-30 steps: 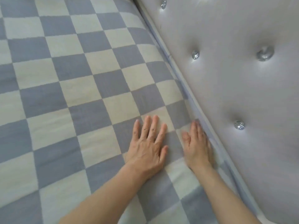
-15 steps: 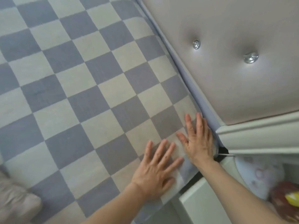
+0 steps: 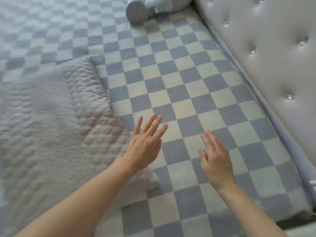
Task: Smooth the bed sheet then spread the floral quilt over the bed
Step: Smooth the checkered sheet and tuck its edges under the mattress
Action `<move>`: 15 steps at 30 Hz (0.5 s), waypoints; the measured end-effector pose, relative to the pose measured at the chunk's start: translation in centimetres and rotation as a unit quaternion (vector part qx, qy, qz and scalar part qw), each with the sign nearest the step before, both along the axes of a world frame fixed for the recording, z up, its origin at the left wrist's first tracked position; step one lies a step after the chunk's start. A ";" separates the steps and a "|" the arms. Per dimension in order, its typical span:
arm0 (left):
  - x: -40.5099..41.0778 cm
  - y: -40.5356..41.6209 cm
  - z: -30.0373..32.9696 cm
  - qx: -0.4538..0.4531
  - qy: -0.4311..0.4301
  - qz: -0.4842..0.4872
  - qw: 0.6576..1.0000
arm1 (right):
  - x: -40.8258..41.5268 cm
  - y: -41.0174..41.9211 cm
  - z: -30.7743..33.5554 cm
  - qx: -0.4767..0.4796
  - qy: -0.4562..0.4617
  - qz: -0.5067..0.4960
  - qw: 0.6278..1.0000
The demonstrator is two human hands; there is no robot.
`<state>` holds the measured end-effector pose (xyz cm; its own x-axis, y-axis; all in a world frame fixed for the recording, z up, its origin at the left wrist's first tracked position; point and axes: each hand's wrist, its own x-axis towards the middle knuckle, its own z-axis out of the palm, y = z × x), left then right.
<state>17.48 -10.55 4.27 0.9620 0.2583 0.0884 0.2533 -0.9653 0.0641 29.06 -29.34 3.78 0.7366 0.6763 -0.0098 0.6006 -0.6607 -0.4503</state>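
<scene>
A: Where do we stand?
B: The sheet [image 3: 179, 93] looks flat; the quilt [image 3: 51, 125] lies bunched left of it. We judge spreading comes next.
A: Our hands?
B: Left hand [image 3: 145, 142] and right hand [image 3: 215, 156] are spread over the sheet, holding nothing; contact is unclear.

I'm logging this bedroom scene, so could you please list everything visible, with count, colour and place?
Bed sheet: one, grey-blue and cream checks, covering the mattress.
Quilt: one, pale grey-pink, textured, heaped on the sheet at left; no floral print can be made out.
Bolster pillow: one, grey, far end of the bed.
Second pillow: one, pale, partly cut off, beside the bolster.
Headboard: one, beige, tufted with shiny studs, along the right edge.
Left hand: one, fingers straight, beside the quilt's edge.
Right hand: one, fingers straight, over the sheet.
</scene>
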 end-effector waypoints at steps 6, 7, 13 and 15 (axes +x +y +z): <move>-15.0 13.6 2.8 -0.030 -0.026 0.306 0.951 | -6.2 14.6 3.8 0.055 0.097 0.140 0.984; -17.4 15.1 2.8 -0.041 -0.028 0.353 0.934 | -7.2 16.6 4.0 0.047 0.116 0.163 0.979; -28.2 19.7 0.8 -0.189 0.008 0.562 0.805 | -9.7 25.7 2.5 -0.005 0.215 0.137 0.967; -29.4 20.3 -0.5 -0.282 -0.045 0.585 0.759 | -9.4 27.4 1.8 0.007 0.256 0.091 0.962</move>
<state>-11.89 9.75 3.78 0.0405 0.9524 -0.3023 0.8861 0.1055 0.4513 19.71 -1.92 5.60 0.5072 0.7961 -0.3302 0.4024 -0.5576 -0.7261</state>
